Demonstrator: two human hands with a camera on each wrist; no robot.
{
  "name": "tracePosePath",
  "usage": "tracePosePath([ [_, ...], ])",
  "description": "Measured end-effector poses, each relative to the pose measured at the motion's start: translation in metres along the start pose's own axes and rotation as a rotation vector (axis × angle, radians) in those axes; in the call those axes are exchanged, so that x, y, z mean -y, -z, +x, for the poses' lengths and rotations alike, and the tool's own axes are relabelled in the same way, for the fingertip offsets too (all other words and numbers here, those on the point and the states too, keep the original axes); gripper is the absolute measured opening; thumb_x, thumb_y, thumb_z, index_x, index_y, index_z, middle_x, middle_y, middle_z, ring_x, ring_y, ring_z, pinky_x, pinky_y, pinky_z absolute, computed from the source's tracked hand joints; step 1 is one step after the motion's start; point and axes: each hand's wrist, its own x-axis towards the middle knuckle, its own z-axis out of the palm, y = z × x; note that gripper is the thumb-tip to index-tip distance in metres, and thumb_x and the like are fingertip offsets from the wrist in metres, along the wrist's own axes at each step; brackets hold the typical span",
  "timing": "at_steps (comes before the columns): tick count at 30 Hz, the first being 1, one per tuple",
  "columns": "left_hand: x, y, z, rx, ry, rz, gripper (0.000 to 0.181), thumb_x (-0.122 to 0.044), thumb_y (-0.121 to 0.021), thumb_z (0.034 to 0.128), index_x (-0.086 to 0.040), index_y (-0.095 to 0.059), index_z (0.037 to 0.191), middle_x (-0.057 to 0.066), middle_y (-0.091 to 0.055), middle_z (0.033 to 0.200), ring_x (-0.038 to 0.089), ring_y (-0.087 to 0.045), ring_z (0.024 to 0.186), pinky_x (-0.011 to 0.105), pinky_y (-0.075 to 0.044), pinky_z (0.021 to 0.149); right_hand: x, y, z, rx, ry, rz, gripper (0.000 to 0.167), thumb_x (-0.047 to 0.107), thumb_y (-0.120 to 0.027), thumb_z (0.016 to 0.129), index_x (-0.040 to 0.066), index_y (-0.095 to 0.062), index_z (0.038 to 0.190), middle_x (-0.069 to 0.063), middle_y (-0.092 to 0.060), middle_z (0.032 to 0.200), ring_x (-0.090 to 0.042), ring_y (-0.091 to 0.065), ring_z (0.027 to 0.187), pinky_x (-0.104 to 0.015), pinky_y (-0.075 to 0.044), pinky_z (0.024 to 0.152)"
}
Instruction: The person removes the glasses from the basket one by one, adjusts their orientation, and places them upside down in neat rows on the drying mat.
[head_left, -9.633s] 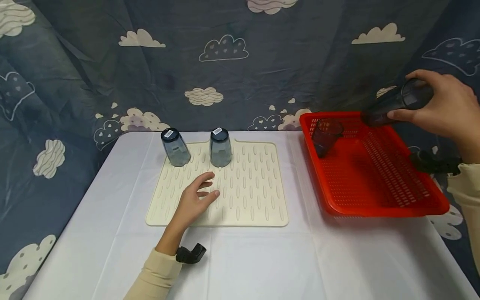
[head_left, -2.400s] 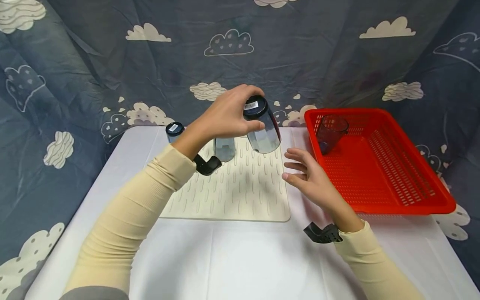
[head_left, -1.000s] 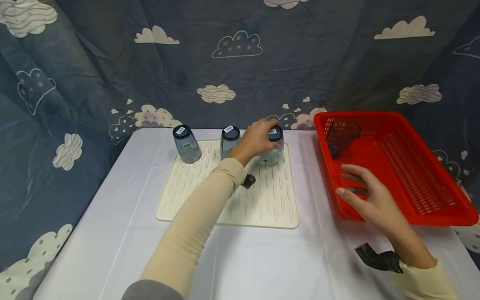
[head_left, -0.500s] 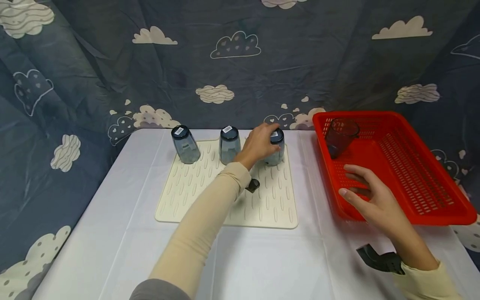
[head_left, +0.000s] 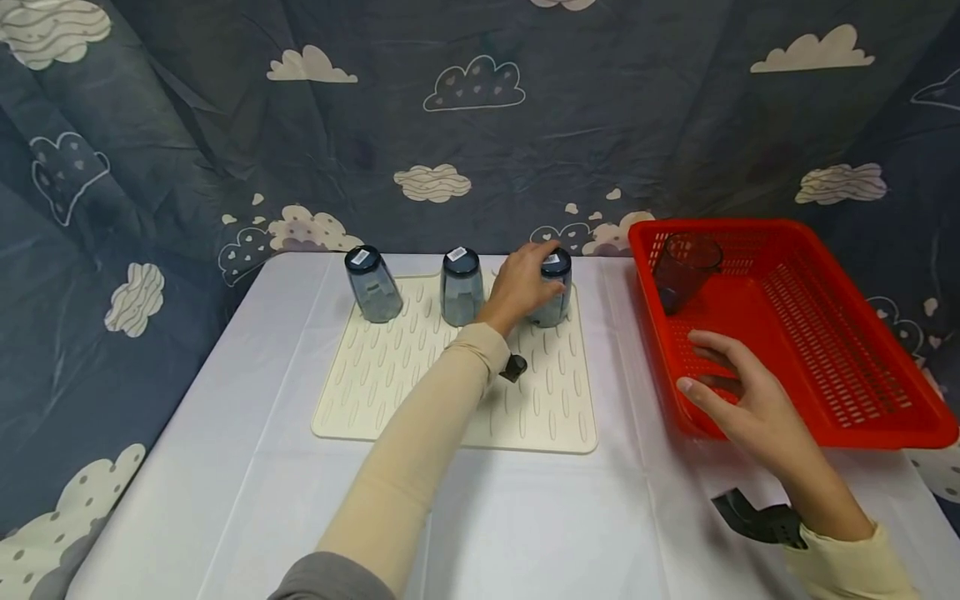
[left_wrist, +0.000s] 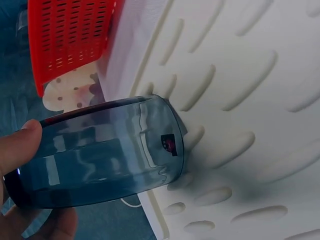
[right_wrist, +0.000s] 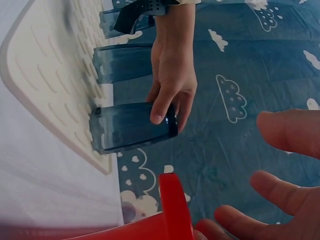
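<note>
A blue-grey drinking glass (head_left: 551, 307) stands upside down on the cream ribbed mat (head_left: 457, 392), at its back right. My left hand (head_left: 519, 287) grips it near its upturned base, thumb on one side and fingers on the other; in the left wrist view the rim of the glass (left_wrist: 107, 152) meets the mat. Two more upside-down glasses, a middle glass (head_left: 461, 292) and a left glass (head_left: 375, 290), stand in line with it. My right hand (head_left: 750, 404) hovers at the near left edge of the red basket (head_left: 651, 367), fingers apart and holding nothing.
One more dark glass (head_left: 682, 275) leans inside the basket's back left corner. White cloth (head_left: 540, 525) covers the table. Behind it hangs a dark cloud-print curtain (head_left: 637, 125).
A glass has come from the basket, passed to my left hand and been set upside down on the mat. My right hand has drawn back beside the basket. In the last second little has moved.
</note>
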Motion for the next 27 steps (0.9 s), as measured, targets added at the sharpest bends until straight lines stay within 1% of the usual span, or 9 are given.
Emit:
tracePosePath([
  [3, 0.001, 0.000, 0.000, 0.008, 0.008, -0.011, 0.069, -0.031, -0.076, 0.0878, -0.025, -0.045, 0.149, 0.004, -0.052, 0.148, 0.025, -0.051, 0.136, 0.037, -0.044, 0.112, -0.001, 0.000, -0.001, -0.002, -0.012, -0.012, 0.061, 0.014, -0.070, 0.092, 0.008, -0.042, 0.146, 0.027, -0.044, 0.131, 0.017, -0.051, 0.106, 0.004, -0.041, 0.084],
  [7, 0.003, 0.000, -0.001, 0.008, 0.039, -0.033, 0.070, -0.031, -0.077, 0.0868, -0.027, -0.045, 0.149, 0.003, -0.051, 0.149, 0.024, -0.050, 0.137, 0.038, -0.045, 0.112, -0.001, 0.000, -0.002, 0.015, -0.025, -0.018, 0.061, 0.015, -0.069, 0.093, 0.009, -0.041, 0.147, 0.000, -0.052, 0.137, 0.016, -0.050, 0.105, 0.004, -0.040, 0.084],
  [10, 0.004, 0.001, -0.002, 0.009, 0.049, -0.044, 0.070, -0.031, -0.078, 0.0863, -0.027, -0.046, 0.149, 0.003, -0.051, 0.149, 0.024, -0.051, 0.137, 0.039, -0.046, 0.111, 0.001, -0.001, -0.003, 0.015, -0.023, -0.029, 0.062, 0.016, -0.070, 0.093, 0.010, -0.041, 0.147, -0.017, -0.050, 0.138, 0.016, -0.049, 0.107, 0.005, -0.039, 0.085],
  [14, 0.003, -0.001, -0.002, 0.020, 0.047, -0.049, 0.071, -0.031, -0.078, 0.0864, -0.026, -0.045, 0.149, 0.004, -0.050, 0.149, 0.024, -0.051, 0.137, 0.039, -0.047, 0.110, 0.001, 0.000, -0.007, 0.001, -0.013, -0.042, 0.062, 0.016, -0.070, 0.092, 0.010, -0.042, 0.147, -0.012, -0.051, 0.139, 0.017, -0.047, 0.110, 0.006, -0.038, 0.085],
  [16, 0.002, -0.002, -0.003, 0.019, 0.048, -0.050, 0.071, -0.030, -0.078, 0.0864, -0.026, -0.045, 0.149, 0.004, -0.050, 0.149, 0.024, -0.052, 0.136, 0.039, -0.048, 0.108, 0.001, 0.000, -0.009, -0.002, -0.013, -0.042, 0.062, 0.016, -0.070, 0.092, 0.010, -0.042, 0.147, -0.004, -0.051, 0.138, 0.018, -0.047, 0.110, 0.006, -0.038, 0.085],
  [17, 0.002, -0.002, -0.003, 0.017, 0.050, -0.051, 0.071, -0.030, -0.078, 0.0864, -0.026, -0.045, 0.149, 0.004, -0.050, 0.149, 0.025, -0.052, 0.136, 0.040, -0.049, 0.108, 0.000, 0.000, -0.009, -0.003, -0.012, -0.038, 0.062, 0.015, -0.070, 0.092, 0.010, -0.042, 0.147, -0.003, -0.051, 0.138, 0.018, -0.046, 0.111, 0.006, -0.038, 0.086],
  [20, 0.001, -0.003, -0.004, -0.002, 0.052, -0.056, 0.070, -0.029, -0.078, 0.0865, -0.026, -0.045, 0.149, 0.003, -0.051, 0.148, 0.026, -0.052, 0.135, 0.041, -0.049, 0.107, 0.000, -0.002, -0.011, -0.003, -0.010, -0.024, 0.062, 0.014, -0.070, 0.092, 0.010, -0.042, 0.147, -0.002, -0.050, 0.139, 0.018, -0.045, 0.113, 0.005, -0.038, 0.086],
  [24, 0.001, -0.004, -0.006, -0.013, 0.055, -0.061, 0.069, -0.028, -0.077, 0.0872, -0.027, -0.045, 0.149, 0.002, -0.052, 0.147, 0.027, -0.052, 0.135, 0.042, -0.049, 0.106, 0.002, -0.004, -0.012, -0.004, -0.001, -0.009, 0.062, 0.012, -0.070, 0.092, 0.009, -0.042, 0.147, -0.008, -0.050, 0.140, 0.018, -0.044, 0.114, 0.004, -0.039, 0.087],
  [27, 0.002, -0.003, -0.005, -0.010, 0.057, -0.068, 0.069, -0.028, -0.077, 0.0873, -0.028, -0.045, 0.149, 0.002, -0.051, 0.148, 0.028, -0.051, 0.135, 0.042, -0.049, 0.106, 0.003, -0.004, -0.011, -0.016, 0.000, -0.016, 0.062, 0.012, -0.070, 0.092, 0.009, -0.042, 0.147, -0.005, -0.050, 0.140, 0.018, -0.043, 0.115, 0.005, -0.038, 0.087],
])
